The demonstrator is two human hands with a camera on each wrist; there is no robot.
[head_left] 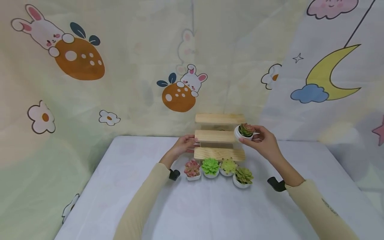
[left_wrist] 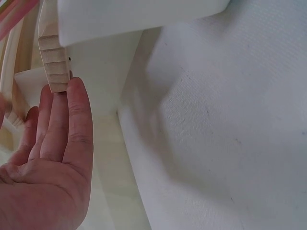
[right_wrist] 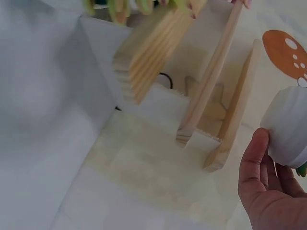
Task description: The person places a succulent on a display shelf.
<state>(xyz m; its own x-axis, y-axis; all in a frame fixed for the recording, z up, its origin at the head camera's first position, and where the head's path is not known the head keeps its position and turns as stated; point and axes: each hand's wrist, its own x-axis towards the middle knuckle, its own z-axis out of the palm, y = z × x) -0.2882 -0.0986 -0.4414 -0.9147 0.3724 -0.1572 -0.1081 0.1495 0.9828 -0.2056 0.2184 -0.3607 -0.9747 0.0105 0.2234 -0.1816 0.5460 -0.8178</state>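
Observation:
In my right hand (head_left: 262, 141) is a small white pot (right_wrist: 290, 129) with a red-green succulent (head_left: 247, 129), pinched between thumb and fingers at the right end of the middle plank. A three-tier wooden shelf (head_left: 220, 153) with white side panels stands on the table. My left hand (head_left: 183, 146) touches its left end; in the left wrist view its fingers (left_wrist: 79, 117) are mostly straight against a plank's end. Before the shelf stand a pink succulent (head_left: 192, 168), a bright green one (head_left: 210, 166), a yellow-green one (head_left: 228, 165) and an olive-green one (head_left: 244, 175), all in white pots.
A white cloth covers the table (head_left: 144, 146). Behind the shelf hangs a pale curtain (head_left: 135, 66) printed with rabbits, flowers and a moon. Dark bands with camera mounts (head_left: 276, 184) sit at both wrists.

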